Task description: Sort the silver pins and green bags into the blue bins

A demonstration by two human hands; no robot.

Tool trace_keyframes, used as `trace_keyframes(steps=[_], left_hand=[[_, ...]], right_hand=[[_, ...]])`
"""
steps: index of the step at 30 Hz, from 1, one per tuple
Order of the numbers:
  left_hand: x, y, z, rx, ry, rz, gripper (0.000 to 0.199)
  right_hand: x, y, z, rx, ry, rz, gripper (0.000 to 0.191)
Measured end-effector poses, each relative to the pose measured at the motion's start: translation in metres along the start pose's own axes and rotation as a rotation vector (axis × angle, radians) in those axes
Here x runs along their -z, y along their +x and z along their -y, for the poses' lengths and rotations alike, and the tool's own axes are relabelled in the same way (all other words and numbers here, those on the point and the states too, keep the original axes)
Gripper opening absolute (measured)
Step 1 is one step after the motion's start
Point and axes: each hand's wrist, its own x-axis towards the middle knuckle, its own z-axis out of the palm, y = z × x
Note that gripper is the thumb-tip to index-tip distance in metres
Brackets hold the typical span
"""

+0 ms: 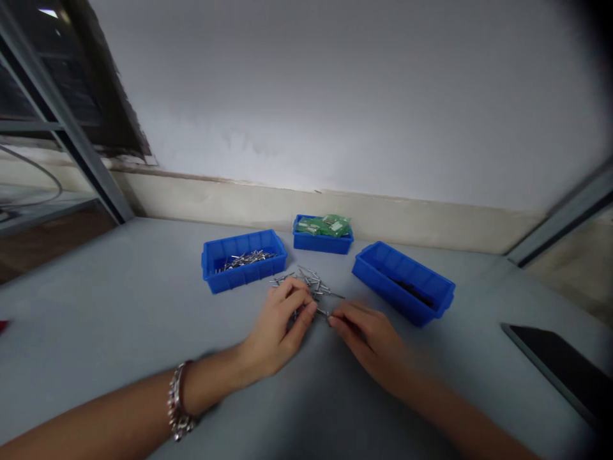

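Observation:
A loose pile of small metal pins [309,283] lies on the grey table [119,300] in front of three blue bins. My left hand [280,329] rests at the near edge of the pile, fingers curled on a pin. My right hand [366,338] meets it fingertip to fingertip, pinching what looks like the other end of a small pin [323,312]. A beaded bracelet [178,401] is on my left wrist.
The left blue bin [244,260] holds more metal pins. The middle bin [322,234] holds green circuit boards. The right bin [403,282] holds small dark parts. A dark flat panel [560,367] lies at the right. A wall stands behind the table.

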Motion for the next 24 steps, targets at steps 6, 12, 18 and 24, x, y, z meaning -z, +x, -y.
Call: trace_keyframes(steps=[6,12,18,24], left_hand=[[-0.0003,0.0003,0.0029,0.006,0.019,0.059,0.022],[0.0001,-0.0003,0.0021,-0.009,-0.009,0.080,0.022],[-0.0013,0.0003,0.0012,-0.005,-0.007,0.030,0.021],[-0.0024,0.0007,0.0043,0.012,0.017,0.058,0.024]], right_hand=[[0.0043,-0.0017,0.0011,-0.013,-0.003,-0.104,0.021],[0.0039,-0.0008,0.0008,-0.025,0.007,-0.075,0.021],[0.0025,-0.0001,0.0004,-0.025,-0.017,-0.003,0.017],[0.0035,-0.0022,0.0002,0.012,-0.023,-0.108,0.019]])
